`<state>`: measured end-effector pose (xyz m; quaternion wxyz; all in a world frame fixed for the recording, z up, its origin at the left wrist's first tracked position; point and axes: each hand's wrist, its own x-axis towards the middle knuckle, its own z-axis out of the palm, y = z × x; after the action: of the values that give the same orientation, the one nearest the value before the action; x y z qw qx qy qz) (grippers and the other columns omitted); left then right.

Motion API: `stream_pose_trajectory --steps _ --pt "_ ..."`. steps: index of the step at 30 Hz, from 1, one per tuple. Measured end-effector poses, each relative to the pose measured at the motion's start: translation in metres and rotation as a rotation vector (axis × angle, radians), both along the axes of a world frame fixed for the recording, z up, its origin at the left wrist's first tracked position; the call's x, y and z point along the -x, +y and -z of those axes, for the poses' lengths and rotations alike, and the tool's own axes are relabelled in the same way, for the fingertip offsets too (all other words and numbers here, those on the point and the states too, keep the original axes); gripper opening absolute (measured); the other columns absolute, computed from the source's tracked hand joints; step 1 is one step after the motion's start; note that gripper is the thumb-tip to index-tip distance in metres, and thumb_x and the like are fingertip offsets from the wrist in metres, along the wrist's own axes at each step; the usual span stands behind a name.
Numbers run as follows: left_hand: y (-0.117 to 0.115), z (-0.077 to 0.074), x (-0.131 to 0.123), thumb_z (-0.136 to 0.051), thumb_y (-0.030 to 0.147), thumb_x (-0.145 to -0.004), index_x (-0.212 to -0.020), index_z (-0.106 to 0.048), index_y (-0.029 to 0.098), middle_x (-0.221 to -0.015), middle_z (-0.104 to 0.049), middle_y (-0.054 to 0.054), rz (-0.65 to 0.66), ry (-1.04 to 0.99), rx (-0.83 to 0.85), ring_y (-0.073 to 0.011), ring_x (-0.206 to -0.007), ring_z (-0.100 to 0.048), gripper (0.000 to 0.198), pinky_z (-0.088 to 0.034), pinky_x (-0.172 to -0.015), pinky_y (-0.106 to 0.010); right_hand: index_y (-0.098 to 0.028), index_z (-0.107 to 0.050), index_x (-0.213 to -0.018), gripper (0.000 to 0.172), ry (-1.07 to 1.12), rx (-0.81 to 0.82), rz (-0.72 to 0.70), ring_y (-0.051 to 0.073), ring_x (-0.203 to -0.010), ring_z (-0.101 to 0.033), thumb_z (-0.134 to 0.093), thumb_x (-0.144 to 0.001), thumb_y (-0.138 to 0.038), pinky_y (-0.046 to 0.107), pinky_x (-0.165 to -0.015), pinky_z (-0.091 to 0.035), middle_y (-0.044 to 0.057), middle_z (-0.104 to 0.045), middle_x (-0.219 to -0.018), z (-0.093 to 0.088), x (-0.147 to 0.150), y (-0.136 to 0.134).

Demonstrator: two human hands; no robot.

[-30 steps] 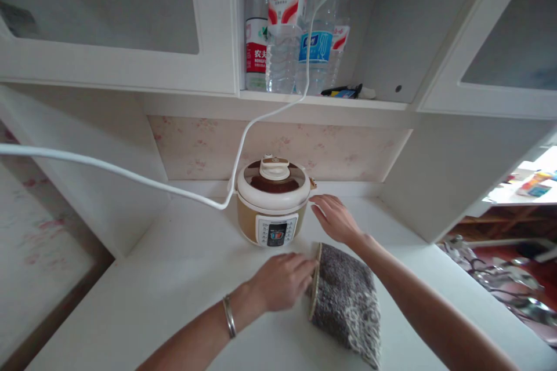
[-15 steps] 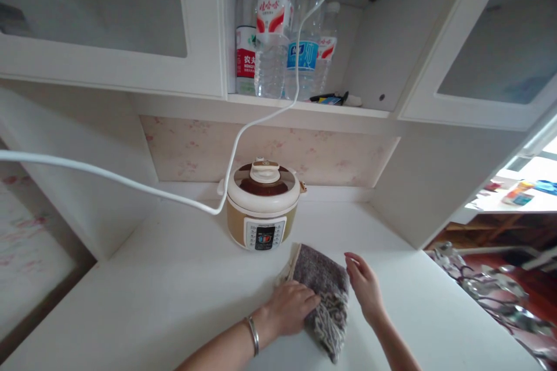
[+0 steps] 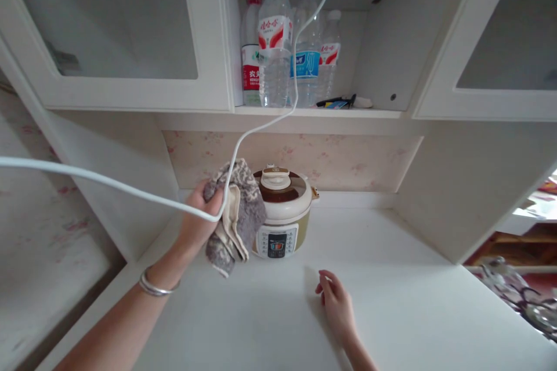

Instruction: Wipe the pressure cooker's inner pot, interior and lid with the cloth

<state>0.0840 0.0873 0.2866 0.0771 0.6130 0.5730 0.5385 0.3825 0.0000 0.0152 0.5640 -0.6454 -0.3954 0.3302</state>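
In front of the cooker [image 3: 282, 217], the right hand [image 3: 337, 308] lies open and empty on the counter [image 3: 413, 301]. At the cooker's left, the left hand [image 3: 198, 217] is closed around a bunched grey cloth [image 3: 243, 208], held clear of the counter. The cooker's lid is on, its contents hidden. Above the cooker, a shelf [image 3: 304, 111] holds four water bottles [image 3: 274, 52].

Soft daylight seemed to come from the right, leaving only faint shadows on the counter [image 3: 413, 313]; the wide lens bent the cabinets [image 3: 209, 40] at the edges.
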Motion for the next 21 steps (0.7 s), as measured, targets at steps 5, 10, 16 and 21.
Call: stream_pose_trajectory --steps 5,10,16,21 --pt "0.037 -0.033 -0.020 -0.051 0.048 -0.088 -0.107 -0.066 0.019 -0.101 -0.073 -0.009 0.017 0.268 -0.138 -0.0266 -0.096 -0.067 0.038 -0.051 -0.083 -0.033 -0.018 -0.064 -0.103 0.057 -0.073 0.040 -0.001 0.014 -0.048 -0.048 -0.047 -0.079 -0.067 0.026 -0.049 -0.039 -0.001 -0.061 -0.062 0.012 0.001 -0.005" --pt "0.057 -0.001 -0.082 -0.052 0.050 -0.088 -0.110 -0.068 0.019 -0.109 -0.072 -0.011 0.456 0.677 -0.022 -0.0271 -0.101 -0.067 0.041 -0.049 -0.089 -0.034 -0.019 -0.066 -0.099 0.054 -0.166 0.064 0.005 0.016 -0.053 -0.053 -0.043 -0.083 -0.065 0.025 -0.052 -0.038 -0.001 -0.061 -0.061 0.015 -0.003 -0.009" --pt "0.061 0.011 -0.147 -0.032 0.061 -0.093 -0.133 -0.054 0.021 -0.135 -0.058 -0.011 0.804 0.824 0.109 -0.0278 -0.126 -0.052 0.061 -0.035 -0.107 -0.039 -0.023 -0.065 -0.101 0.045 -0.322 0.094 -0.103 0.015 -0.060 -0.056 -0.035 -0.091 -0.056 0.024 -0.060 -0.039 -0.002 -0.061 -0.063 0.012 -0.001 -0.008" --pt "0.085 -0.009 -0.192 -0.018 0.053 -0.098 -0.139 -0.047 0.024 -0.149 -0.042 -0.006 1.064 0.845 0.250 -0.0276 -0.135 -0.041 0.058 -0.030 -0.109 -0.044 -0.023 -0.064 -0.099 0.043 -0.349 0.119 -0.104 0.016 -0.060 -0.057 -0.033 -0.092 -0.052 0.023 -0.061 -0.039 -0.002 -0.060 -0.062 0.006 -0.001 -0.008"
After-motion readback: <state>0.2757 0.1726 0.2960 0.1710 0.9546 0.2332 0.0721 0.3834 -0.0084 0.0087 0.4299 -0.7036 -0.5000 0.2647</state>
